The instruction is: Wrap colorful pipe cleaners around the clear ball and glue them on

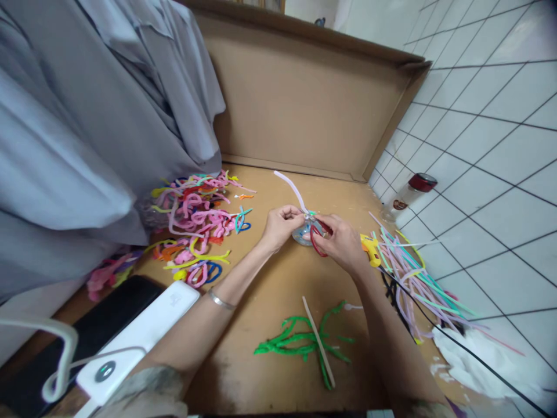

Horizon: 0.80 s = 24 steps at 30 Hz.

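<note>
My left hand (285, 225) pinches a pale lilac pipe cleaner (290, 184) near its lower end; the rest of the stem rises up and to the left. My right hand (342, 241) is closed around red-handled scissors (317, 239), whose blades point at the pinched end. Under both hands sits a small clear container (300, 234) with bluish bits in it, partly hidden. Nearer to me on the table lie twisted green pipe cleaners (291, 342) with a thin wooden stick (319, 342) across them.
A heap of curled pipe cleaners (195, 215) covers the left side. Straight pipe cleaners (413, 278), a yellow glue gun (369, 249) and white tissue (470, 360) lie right. A red-lidded jar (409, 197) stands by the tiles. A white power bank (139, 342) lies front left; cardboard (300, 98) stands behind.
</note>
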Each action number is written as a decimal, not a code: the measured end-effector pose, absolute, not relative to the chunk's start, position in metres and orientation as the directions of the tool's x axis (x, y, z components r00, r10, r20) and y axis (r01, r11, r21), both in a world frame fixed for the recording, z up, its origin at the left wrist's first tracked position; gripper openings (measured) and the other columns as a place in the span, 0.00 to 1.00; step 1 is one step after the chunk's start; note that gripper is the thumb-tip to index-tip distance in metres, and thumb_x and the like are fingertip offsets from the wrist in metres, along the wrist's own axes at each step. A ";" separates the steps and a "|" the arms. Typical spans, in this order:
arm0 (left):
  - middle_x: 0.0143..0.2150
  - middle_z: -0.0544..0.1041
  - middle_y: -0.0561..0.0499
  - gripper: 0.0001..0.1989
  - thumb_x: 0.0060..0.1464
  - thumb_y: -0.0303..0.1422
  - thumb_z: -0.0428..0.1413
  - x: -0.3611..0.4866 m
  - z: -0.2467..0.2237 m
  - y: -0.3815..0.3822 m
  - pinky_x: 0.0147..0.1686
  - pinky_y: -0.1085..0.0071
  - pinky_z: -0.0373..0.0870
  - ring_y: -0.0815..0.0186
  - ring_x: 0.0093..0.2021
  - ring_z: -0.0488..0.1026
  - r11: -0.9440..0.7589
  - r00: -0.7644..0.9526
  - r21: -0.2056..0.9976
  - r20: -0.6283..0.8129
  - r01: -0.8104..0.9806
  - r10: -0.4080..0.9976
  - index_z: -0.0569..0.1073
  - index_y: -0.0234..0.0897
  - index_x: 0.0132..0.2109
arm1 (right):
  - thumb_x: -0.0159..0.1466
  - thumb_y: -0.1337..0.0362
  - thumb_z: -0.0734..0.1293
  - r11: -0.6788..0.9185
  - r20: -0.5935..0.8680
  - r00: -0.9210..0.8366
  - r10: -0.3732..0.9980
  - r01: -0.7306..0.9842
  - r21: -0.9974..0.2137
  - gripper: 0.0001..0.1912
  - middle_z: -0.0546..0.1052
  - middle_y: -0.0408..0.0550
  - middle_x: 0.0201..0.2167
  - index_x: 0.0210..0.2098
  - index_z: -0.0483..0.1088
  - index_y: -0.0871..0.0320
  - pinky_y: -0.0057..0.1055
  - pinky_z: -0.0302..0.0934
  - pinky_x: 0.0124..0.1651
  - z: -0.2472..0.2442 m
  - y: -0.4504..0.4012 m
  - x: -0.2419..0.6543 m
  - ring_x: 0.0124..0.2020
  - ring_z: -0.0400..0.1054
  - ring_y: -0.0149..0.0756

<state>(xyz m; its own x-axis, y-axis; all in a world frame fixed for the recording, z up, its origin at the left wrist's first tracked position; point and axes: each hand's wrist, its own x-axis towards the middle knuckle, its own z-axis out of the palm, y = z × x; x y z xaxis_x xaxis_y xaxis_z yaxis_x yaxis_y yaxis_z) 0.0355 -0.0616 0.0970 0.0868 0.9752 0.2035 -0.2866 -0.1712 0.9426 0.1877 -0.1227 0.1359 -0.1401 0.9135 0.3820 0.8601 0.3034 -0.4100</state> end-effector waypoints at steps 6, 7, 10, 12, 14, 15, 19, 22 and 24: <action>0.22 0.72 0.56 0.08 0.38 0.32 0.64 0.035 0.097 -0.063 0.25 0.78 0.60 0.76 0.23 0.64 -0.165 0.109 0.943 0.204 -0.290 0.973 0.73 0.33 0.25 | 0.60 0.58 0.68 0.317 0.397 -0.136 0.907 0.844 -0.434 0.18 0.80 0.49 0.36 0.49 0.78 0.54 0.32 0.61 0.39 0.134 -0.125 0.190 0.36 0.71 0.39; 0.22 0.72 0.56 0.08 0.37 0.32 0.64 0.036 0.097 -0.064 0.25 0.78 0.60 0.76 0.23 0.64 -0.162 0.117 0.944 0.203 -0.287 0.972 0.73 0.33 0.25 | 0.60 0.58 0.68 0.317 0.397 -0.133 0.908 0.838 -0.444 0.17 0.80 0.49 0.36 0.47 0.78 0.54 0.32 0.60 0.39 0.133 -0.125 0.191 0.36 0.71 0.39; 0.22 0.72 0.55 0.08 0.38 0.32 0.64 0.039 0.098 -0.067 0.26 0.78 0.60 0.75 0.23 0.64 -0.151 0.155 0.950 0.199 -0.273 0.968 0.73 0.33 0.25 | 0.60 0.58 0.68 0.320 0.398 -0.122 0.909 0.816 -0.481 0.14 0.79 0.46 0.33 0.44 0.79 0.54 0.30 0.59 0.36 0.127 -0.128 0.197 0.32 0.70 0.36; 0.21 0.71 0.56 0.08 0.38 0.32 0.64 0.040 0.099 -0.069 0.26 0.78 0.60 0.75 0.22 0.64 -0.139 0.189 0.955 0.192 -0.262 0.963 0.73 0.33 0.24 | 0.60 0.58 0.68 0.335 0.405 -0.124 0.906 0.796 -0.505 0.13 0.78 0.45 0.31 0.42 0.79 0.54 0.29 0.59 0.34 0.122 -0.131 0.200 0.30 0.69 0.35; 0.20 0.71 0.56 0.08 0.37 0.32 0.64 0.037 0.101 -0.070 0.25 0.77 0.59 0.75 0.22 0.64 -0.113 0.247 0.962 0.176 -0.249 0.953 0.73 0.33 0.24 | 0.60 0.58 0.69 0.353 0.416 -0.129 0.900 0.775 -0.524 0.12 0.77 0.45 0.30 0.41 0.79 0.55 0.29 0.59 0.34 0.116 -0.134 0.202 0.29 0.68 0.34; 0.19 0.70 0.56 0.08 0.37 0.32 0.64 0.035 0.101 -0.070 0.25 0.77 0.59 0.75 0.21 0.64 -0.092 0.294 0.966 0.163 -0.242 0.942 0.73 0.34 0.23 | 0.60 0.58 0.69 0.362 0.423 -0.131 0.897 0.766 -0.531 0.12 0.77 0.46 0.30 0.40 0.79 0.56 0.29 0.59 0.34 0.113 -0.136 0.203 0.29 0.68 0.34; 0.19 0.72 0.54 0.09 0.35 0.33 0.65 0.018 0.104 -0.067 0.26 0.76 0.61 0.74 0.22 0.66 0.033 0.545 0.981 0.079 -0.193 0.835 0.73 0.33 0.22 | 0.60 0.59 0.69 0.403 0.446 -0.150 0.883 0.728 -0.555 0.12 0.77 0.47 0.30 0.41 0.79 0.56 0.29 0.61 0.36 0.101 -0.144 0.198 0.30 0.69 0.35; 0.19 0.74 0.52 0.09 0.35 0.33 0.66 0.010 0.104 -0.063 0.26 0.76 0.62 0.73 0.21 0.68 0.080 0.637 0.985 0.036 -0.153 0.770 0.75 0.33 0.23 | 0.60 0.59 0.69 0.426 0.460 -0.154 0.875 0.698 -0.576 0.13 0.77 0.48 0.31 0.43 0.78 0.57 0.29 0.62 0.36 0.094 -0.150 0.194 0.31 0.69 0.36; 0.19 0.74 0.52 0.09 0.35 0.34 0.67 0.009 0.101 -0.062 0.26 0.76 0.62 0.72 0.21 0.68 0.088 0.649 0.985 0.031 -0.150 0.760 0.77 0.34 0.24 | 0.61 0.59 0.68 0.426 0.468 -0.143 0.872 0.694 -0.581 0.13 0.76 0.47 0.30 0.43 0.77 0.57 0.29 0.61 0.35 0.090 -0.153 0.194 0.29 0.67 0.34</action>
<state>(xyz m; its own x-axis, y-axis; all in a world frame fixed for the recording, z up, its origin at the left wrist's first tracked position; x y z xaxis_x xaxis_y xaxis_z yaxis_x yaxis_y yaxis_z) 0.0091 -0.0623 0.1011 0.6493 0.7599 0.0305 -0.1496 0.0882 0.9848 0.1936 -0.1525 0.0904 -0.1434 0.8722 0.4676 0.6937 0.4256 -0.5811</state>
